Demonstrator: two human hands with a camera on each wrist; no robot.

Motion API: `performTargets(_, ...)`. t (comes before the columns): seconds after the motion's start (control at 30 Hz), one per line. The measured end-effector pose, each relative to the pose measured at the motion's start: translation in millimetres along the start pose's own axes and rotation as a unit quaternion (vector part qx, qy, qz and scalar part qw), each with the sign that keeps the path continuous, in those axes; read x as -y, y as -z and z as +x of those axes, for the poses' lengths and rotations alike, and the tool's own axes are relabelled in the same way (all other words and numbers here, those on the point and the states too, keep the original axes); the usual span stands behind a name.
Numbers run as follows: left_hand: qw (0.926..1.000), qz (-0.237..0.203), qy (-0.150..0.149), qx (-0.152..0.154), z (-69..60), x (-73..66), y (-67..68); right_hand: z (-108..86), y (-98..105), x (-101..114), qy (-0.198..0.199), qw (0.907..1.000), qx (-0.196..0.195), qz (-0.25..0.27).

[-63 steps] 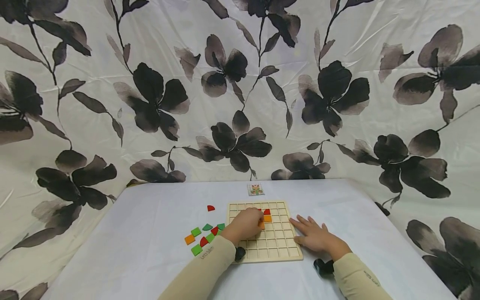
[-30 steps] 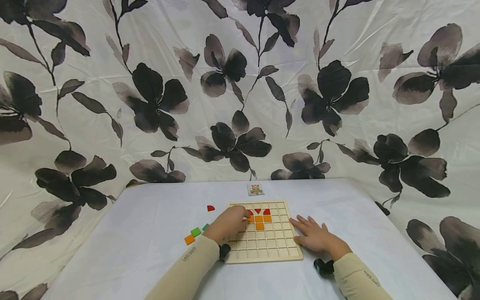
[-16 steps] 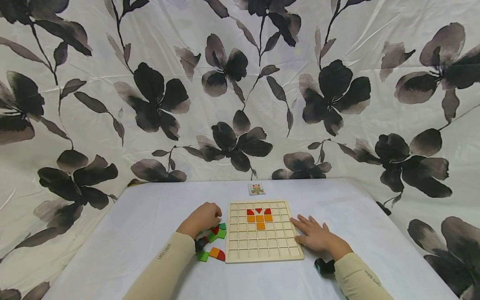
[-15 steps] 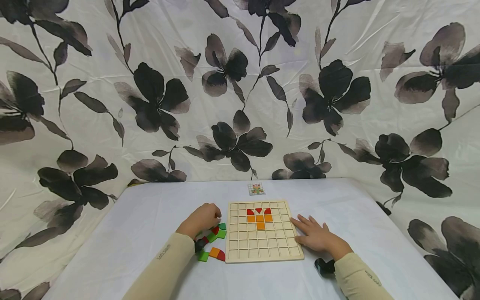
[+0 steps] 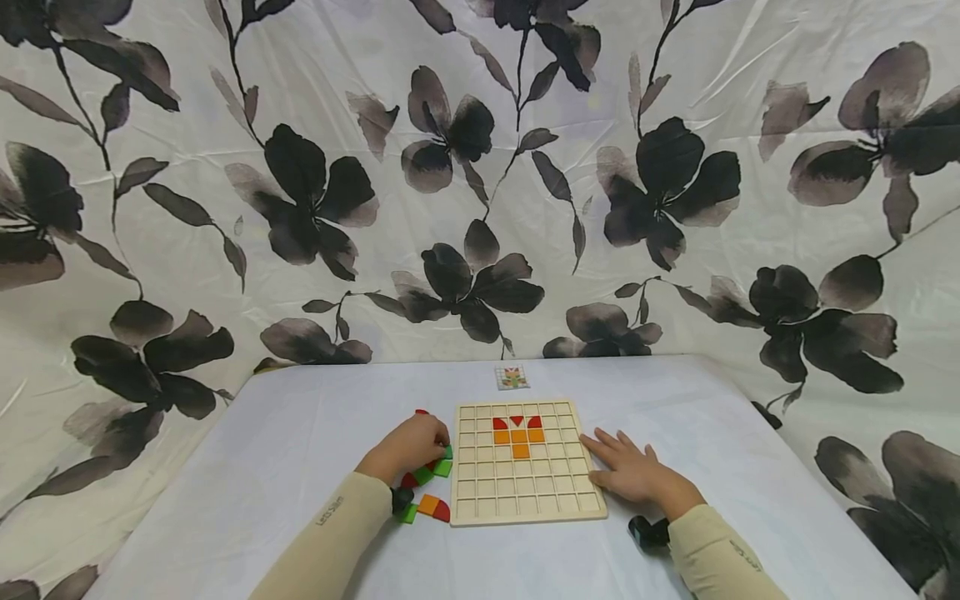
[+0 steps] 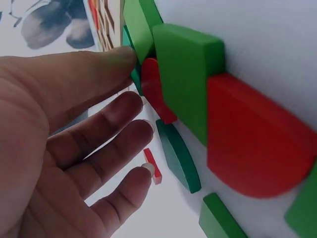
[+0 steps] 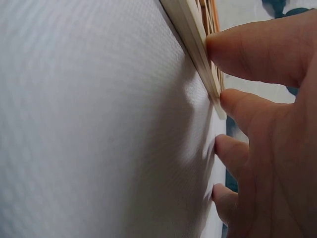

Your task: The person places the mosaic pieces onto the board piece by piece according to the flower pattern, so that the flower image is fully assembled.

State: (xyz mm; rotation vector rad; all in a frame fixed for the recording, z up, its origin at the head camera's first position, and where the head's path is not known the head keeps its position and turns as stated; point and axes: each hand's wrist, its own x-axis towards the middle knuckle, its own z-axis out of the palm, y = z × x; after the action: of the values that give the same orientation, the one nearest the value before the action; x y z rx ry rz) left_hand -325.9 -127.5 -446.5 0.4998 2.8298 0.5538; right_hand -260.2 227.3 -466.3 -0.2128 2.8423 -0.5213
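Note:
My left hand (image 5: pixel 411 442) reaches down among loose coloured pieces left of the wooden grid board (image 5: pixel 525 487). In the left wrist view its thumb (image 6: pixel 116 62) lies against a dark green piece (image 6: pixel 136 82); whether the forefinger pinches it from behind is hidden. The other fingers are loosely bent. Beside them are a green square piece (image 6: pixel 183 74), red rounded pieces (image 6: pixel 252 144) and a dark green curved piece (image 6: pixel 178 156). My right hand (image 5: pixel 633 472) lies spread at the board's right edge, thumb and forefinger touching it. Red pieces (image 5: pixel 535 422) and orange square pieces (image 5: pixel 519 437) sit in the grid.
A small pattern card (image 5: pixel 512 377) lies behind the board on the white tabletop (image 5: pixel 300 467). An orange piece (image 5: pixel 428 504) and a red piece (image 5: pixel 442 511) lie by the board's front left corner. Floral cloth (image 5: pixel 480 208) hangs behind the table.
My left hand has gone from the board back to the loose pieces, then shifted slightly right and nearer. Three red pieces now show along the orange ones in the grid. The right hand has stayed put.

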Motion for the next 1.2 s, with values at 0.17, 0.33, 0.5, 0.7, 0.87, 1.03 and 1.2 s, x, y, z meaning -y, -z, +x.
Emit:
performTargets(0.17, 0.9998, -0.021, 0.003, 0.0, 0.4, -1.0, 1.6, 1.3, -1, -1, -0.003, 1.0, 0.001, 0.001)
performTargets(0.33, 0.9991, -0.038, -0.008, -0.014, 0.8, 0.5, 5.7, 1.7, -1, -3, -0.001, 1.0, 0.001, 0.0)
performTargets(0.5, 0.9968, -0.065, -0.043, -0.02, 3.0, -10.7, 9.1, 0.8, -1, -4, -0.007, 1.0, 0.001, 0.001)
performTargets(0.7, 0.9928, -0.08, -0.087, -0.021, 8.8, -35.2, 1.0, -1.0, 1, -4, 0.005, 0.9999, -0.003, 0.009)
performTargets(0.87, 0.9898, -0.074, -0.12, -0.022, 18.6, -49.9, -14.2, -1.7, 0, -5, 0.008, 0.9998, 0.002, 0.016)
performTargets(1.03, 0.991, -0.062, -0.118, -0.011, 26.6, -61.5, -22.6, -3.1, 2, -2, 0.013, 0.9998, -0.003, 0.016)
performTargets(1.2, 0.9935, -0.049, -0.102, -0.01, 29.5, -66.9, -26.4, -3.6, 2, -2, 0.016, 0.9998, -0.006, 0.014)
